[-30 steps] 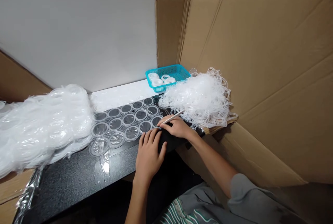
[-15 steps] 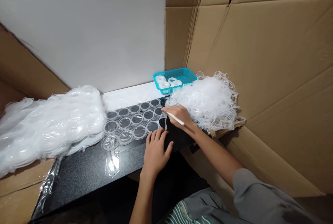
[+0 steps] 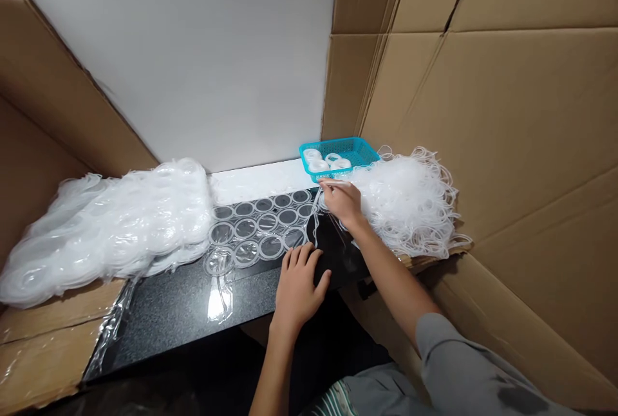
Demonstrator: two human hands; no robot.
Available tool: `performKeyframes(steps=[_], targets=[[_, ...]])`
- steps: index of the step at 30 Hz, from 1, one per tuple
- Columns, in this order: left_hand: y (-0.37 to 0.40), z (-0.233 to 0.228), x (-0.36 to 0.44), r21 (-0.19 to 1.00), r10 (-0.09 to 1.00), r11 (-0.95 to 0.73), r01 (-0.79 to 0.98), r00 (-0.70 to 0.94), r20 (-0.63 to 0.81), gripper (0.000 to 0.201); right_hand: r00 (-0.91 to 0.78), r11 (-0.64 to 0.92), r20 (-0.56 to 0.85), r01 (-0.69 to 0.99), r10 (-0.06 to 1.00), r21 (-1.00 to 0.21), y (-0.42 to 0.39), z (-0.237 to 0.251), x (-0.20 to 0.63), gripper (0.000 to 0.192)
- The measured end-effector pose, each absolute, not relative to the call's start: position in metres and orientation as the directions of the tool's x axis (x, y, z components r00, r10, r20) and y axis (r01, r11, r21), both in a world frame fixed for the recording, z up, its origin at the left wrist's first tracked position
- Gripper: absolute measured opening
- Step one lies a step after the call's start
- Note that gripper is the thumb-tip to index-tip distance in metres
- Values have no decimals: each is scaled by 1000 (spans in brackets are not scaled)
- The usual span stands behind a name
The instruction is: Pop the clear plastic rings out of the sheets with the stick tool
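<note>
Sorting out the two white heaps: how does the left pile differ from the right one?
The left pile is long, flat and sheet-like; the right pile is a rounder tangle of loose thin rings. The right hand touches the right pile; nothing touches the left pile. Both are clear-white plastic.

Head-worn view, downward over near worktop [image 3: 168, 313]

**Around the Worktop**

A teal basket [image 3: 355, 151] holding white rings sits at the back. A large heap of clear plastic [image 3: 111, 223] lies at the left. Cardboard walls [image 3: 506, 132] and a white board [image 3: 203, 62] enclose the dark counter [image 3: 174, 313].
</note>
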State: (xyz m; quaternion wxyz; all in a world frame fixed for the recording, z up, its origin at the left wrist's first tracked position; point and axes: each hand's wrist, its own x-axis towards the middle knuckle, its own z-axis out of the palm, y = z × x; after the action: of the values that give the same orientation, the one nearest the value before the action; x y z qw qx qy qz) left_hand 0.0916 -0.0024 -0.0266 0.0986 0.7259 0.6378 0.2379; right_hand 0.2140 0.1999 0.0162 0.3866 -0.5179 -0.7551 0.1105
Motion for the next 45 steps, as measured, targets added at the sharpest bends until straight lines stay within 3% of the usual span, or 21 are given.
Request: performKeyframes(steps=[3,5,8,10,13,26,31,36,45], targets=[[-3,-26,94,460,973,-167,872,69,222,36,-48,396,499,675,865,-622,208,19,222,29],[-3,-25,94,486,970,-176,856,67,233,35,-89,441,497,614,863,-655,207,22,226,29],[-4,-24,89,587,961,-208,783,52,272,27,-410,555,392,440,824,-706,192,21,221,27],[-6,-24,80,648,952,-206,734,-2,305,24,-635,588,293,318,715,-744,176,13,213,23],[-12,-27,64,636,935,-146,758,-104,339,24,-778,571,234,186,582,-800,156,-5,201,19],[-4,-27,62,483,947,62,873,-204,247,50,-694,518,372,2,616,-855,152,-22,198,13],[2,-26,59,479,955,69,875,-196,221,44,-755,480,321,-9,571,-877,151,-19,201,12],[-4,-24,61,499,951,57,865,-198,236,50,-781,545,334,9,527,-838,151,-22,202,10],[-12,-25,62,527,928,-5,850,-192,319,26,-784,571,316,59,534,-819,150,-17,205,11]])
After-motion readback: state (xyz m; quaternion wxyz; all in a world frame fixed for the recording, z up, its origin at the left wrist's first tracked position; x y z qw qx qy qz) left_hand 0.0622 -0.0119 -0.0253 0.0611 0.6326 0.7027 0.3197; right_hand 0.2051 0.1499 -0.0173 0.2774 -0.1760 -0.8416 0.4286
